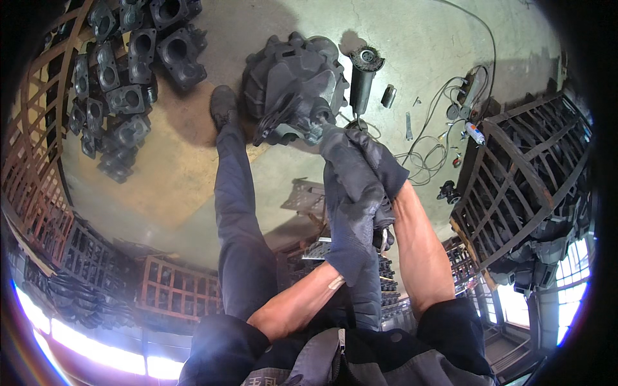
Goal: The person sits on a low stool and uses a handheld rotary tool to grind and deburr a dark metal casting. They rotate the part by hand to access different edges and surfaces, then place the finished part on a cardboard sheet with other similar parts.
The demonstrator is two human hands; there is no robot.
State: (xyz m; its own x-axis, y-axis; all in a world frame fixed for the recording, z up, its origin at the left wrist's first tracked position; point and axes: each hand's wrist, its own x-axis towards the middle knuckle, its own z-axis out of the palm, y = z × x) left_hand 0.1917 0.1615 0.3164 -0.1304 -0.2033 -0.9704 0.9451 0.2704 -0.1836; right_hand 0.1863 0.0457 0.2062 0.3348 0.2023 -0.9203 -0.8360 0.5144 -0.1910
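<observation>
Starting at the far left, there's a rusty metal cage rack [38, 128] curving along the edge, and just right of it a heap of dark grey cast housings [122, 71] piled on the concrete floor [180, 161], each with a big round bore in it. Moving right, the person's leg in dark trousers runs up the middle-left, with a black shoe [223, 106] planted on the floor right beside the main piece: a big dark cast-metal housing [293, 83] sitting on the floor at the far centre, ribbed and chunky, with a flange sticking out toward the near side. Both gloved hands are down at its near-right edge. The left hand [351, 219] in a dark grey glove is wrapped shut around something long that points toward the casting, but the glove covers it, so I honestly can't tell what the thing is. The right hand [376, 161], gloved too, is folded over the top of the left one, fingers curled closed, and again I can't make out what's under it. Just right of the casting an angle grinder [364, 77] stands on the floor, with a small wrench [408, 125] lying a bit further right. Then a tangle of cables [438, 128] near some small tools, and on the far right another metal cage [521, 180] full of dark castings.
</observation>
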